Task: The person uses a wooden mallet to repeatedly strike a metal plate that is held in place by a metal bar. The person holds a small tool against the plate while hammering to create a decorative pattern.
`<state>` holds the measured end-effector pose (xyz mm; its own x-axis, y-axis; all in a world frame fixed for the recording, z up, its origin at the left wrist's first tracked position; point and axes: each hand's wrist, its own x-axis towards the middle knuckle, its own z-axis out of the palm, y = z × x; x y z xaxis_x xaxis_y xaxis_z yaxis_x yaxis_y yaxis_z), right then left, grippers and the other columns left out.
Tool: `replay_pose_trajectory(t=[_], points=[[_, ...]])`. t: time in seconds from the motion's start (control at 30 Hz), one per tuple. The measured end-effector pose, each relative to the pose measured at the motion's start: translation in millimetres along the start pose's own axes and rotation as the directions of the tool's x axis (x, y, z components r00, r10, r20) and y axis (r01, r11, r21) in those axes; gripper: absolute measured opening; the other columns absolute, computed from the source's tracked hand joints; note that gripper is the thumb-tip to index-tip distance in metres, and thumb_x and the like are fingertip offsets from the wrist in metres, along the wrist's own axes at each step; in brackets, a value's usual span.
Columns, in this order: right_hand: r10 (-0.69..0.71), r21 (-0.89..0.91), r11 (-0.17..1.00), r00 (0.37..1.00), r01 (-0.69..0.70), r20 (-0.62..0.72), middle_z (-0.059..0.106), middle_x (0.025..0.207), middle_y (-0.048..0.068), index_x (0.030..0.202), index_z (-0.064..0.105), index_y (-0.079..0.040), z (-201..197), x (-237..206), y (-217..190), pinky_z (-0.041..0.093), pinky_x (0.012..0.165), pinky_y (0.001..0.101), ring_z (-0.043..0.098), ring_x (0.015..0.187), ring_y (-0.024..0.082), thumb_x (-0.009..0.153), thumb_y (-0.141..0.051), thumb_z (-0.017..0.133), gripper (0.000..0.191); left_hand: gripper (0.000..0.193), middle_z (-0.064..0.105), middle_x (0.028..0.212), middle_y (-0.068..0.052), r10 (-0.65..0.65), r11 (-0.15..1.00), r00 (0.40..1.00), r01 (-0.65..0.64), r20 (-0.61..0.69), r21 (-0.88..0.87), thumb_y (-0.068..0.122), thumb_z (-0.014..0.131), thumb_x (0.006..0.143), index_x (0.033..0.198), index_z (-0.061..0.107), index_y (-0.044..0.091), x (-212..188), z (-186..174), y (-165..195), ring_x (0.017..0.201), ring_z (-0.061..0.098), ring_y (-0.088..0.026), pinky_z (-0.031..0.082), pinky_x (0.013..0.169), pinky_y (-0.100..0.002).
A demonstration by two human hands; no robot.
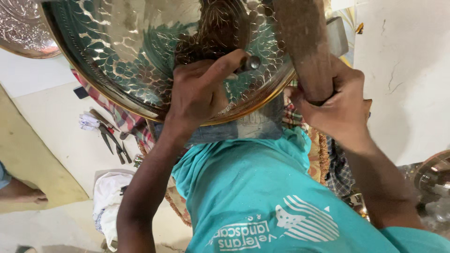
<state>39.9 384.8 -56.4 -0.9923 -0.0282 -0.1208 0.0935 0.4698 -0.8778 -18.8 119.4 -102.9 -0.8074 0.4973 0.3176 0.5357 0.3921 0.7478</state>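
Gripping a small metal punch in the left hand and a wooden-handled hammer in the clenched right hand, a person in a teal shirt works one large hammered brass dish propped on the lap, the punch tip set against its patterned face. A second embossed plate shows at upper left. Several pliers and a white cloth lie on the pale floor

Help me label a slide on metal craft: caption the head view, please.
Left hand sets a punch on a hammered brass plate; right hand grips a wooden mallet.
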Motion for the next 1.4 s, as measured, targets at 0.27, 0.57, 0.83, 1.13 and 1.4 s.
replay_pose_trajectory(t=[0.27,0.57,0.83,1.13,1.4], points=[[-0.100,0.005,0.995,0.993,0.101,-0.064,0.061,0.078,0.007,0.084,0.059,0.001,-9,-7,4,0.045,0.060,0.0259,0.059,0.066,0.010,0.085,-0.002,0.086,0.027,0.053,0.078,0.107,-0.008,0.011,1.000,1.000,-0.011,0.029,0.018,-0.012,0.058,0.086,0.132,0.063,0.014,-2,2,0,0.088,0.080,-0.020,0.063,0.073,-0.030],[0.022,-0.261,0.965,0.991,0.014,0.134,0.056,0.065,0.006,0.093,0.058,0.002,-36,10,-25,0.041,0.048,0.0296,0.053,0.056,0.014,0.076,-0.013,0.076,0.028,0.051,0.077,0.095,-0.011,0.004,1.000,1.000,-0.004,0.021,0.019,-0.010,0.062,0.077,0.124,0.068,0.008,-10,5,-5,0.081,0.076,-0.025,0.060,0.069,-0.037],[0.091,0.117,0.988,0.993,-0.100,0.079,0.065,0.077,0.004,0.098,0.062,0.000,5,-2,-13,0.049,0.061,0.0282,0.062,0.067,0.008,0.084,-0.003,0.081,0.024,0.032,0.077,0.113,-0.014,-0.108,0.971,0.961,0.047,-0.254,-0.234,-0.015,0.058,0.104,0.127,0.064,0.004,-8,13,5,0.087,0.080,-0.017,0.065,0.074,-0.026],[0.050,0.401,0.913,0.953,0.078,-0.300,0.064,0.098,0.005,0.113,0.055,-0.003,74,-50,13,0.052,0.084,0.0273,0.063,0.090,0.011,0.089,0.004,0.078,0.034,0.042,0.079,0.104,-0.009,-0.311,0.884,0.945,0.251,-0.096,-0.394,-0.018,0.057,0.090,0.129,0.063,-0.002,2,2,36,0.094,0.080,-0.016,0.062,0.088,-0.026],[0.089,0.368,0.929,0.943,0.038,-0.322,0.065,0.094,0.004,0.119,0.050,-0.003,90,-47,33,0.050,0.084,0.0260,0.062,0.087,0.011,0.090,0.000,0.075,0.038,0.035,0.077,0.103,-0.011,-0.489,0.829,0.859,0.404,-0.151,-0.386,-0.015,0.066,0.089,0.122,0.065,-0.003,-12,20,51,0.095,0.078,-0.016,0.060,0.090,-0.028]])
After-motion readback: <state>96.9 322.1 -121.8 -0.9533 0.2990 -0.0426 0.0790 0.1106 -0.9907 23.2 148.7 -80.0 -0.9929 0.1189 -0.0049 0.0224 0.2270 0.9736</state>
